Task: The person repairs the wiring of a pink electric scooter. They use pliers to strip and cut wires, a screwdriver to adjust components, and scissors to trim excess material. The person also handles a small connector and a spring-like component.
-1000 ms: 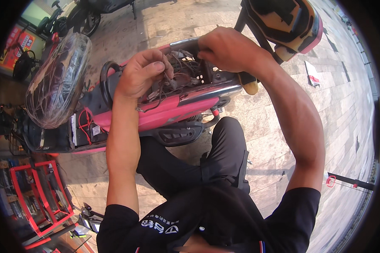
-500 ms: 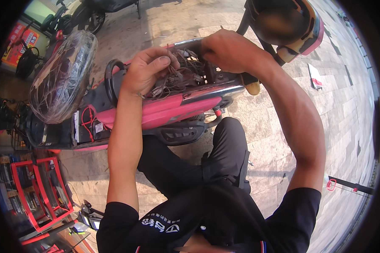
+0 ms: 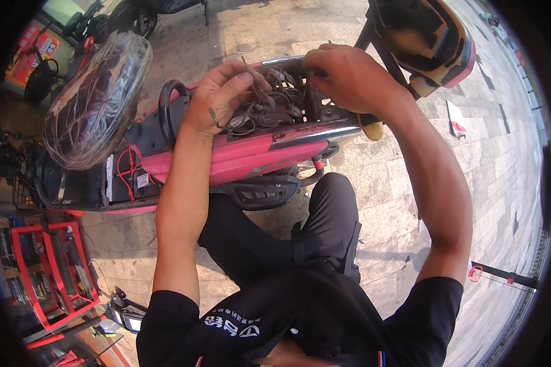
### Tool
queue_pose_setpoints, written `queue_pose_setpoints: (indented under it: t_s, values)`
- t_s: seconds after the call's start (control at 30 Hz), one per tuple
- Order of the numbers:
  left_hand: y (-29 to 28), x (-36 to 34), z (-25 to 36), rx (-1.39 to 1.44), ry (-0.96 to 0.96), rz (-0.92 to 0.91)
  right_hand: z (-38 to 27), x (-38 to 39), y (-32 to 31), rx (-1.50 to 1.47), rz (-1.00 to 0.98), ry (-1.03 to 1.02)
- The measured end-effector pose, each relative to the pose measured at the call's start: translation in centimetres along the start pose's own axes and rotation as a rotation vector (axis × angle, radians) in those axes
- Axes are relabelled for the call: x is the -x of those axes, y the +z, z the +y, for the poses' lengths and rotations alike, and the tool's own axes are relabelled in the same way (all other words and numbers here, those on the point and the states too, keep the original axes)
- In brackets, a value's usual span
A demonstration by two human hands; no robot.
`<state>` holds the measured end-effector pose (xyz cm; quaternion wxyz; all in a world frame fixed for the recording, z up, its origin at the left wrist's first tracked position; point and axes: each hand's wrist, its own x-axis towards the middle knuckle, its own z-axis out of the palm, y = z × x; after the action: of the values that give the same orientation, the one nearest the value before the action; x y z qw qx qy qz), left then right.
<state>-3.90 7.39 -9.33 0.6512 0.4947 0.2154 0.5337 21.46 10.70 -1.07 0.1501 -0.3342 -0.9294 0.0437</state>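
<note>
Both hands raised in front of the body, near each other but apart, fingers bent.
The left arm (image 3: 180, 208) reaches almost straight forward; its hand, the left hand (image 3: 223, 95), has the thumb (image 3: 242, 80) on the near side, pressed toward the curled fingers in a pinch. The right arm (image 3: 431, 165) bends at an elbow (image 3: 452, 235) set wide, forearm angled inward to the right hand (image 3: 355, 78), back upward, fingers curled under, their tips hidden.
</note>
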Motion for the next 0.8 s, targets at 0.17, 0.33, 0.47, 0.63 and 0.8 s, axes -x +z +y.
queue_pose_setpoints:
  t_s: [0.17, 0.33, 0.47, 0.63, 0.8]
  values:
    - [-0.6, 0.1, 0.2, 0.012, 0.033, -0.057, -1.4, 0.4, -1.4, -0.065, 0.116, 0.026]
    - [-0.6, 0.1, 0.4, 0.008, 0.026, -0.067, -4.3, 2.4, -0.9, -0.332, 0.35, 0.109]
    - [0.3, 0.2, 0.8, -0.093, -0.025, 0.046, -5.2, 3.1, 1.2, -0.431, 0.333, 0.212]
    - [1.3, 0.3, 1.6, -0.245, -0.025, 0.07, -5.0, 3.3, 2.3, -0.439, 0.3, 0.165]
    - [1.3, 0.0, 2.6, -0.24, -0.119, 0.225, -4.7, 3.0, 1.2, -0.364, 0.21, 0.109]
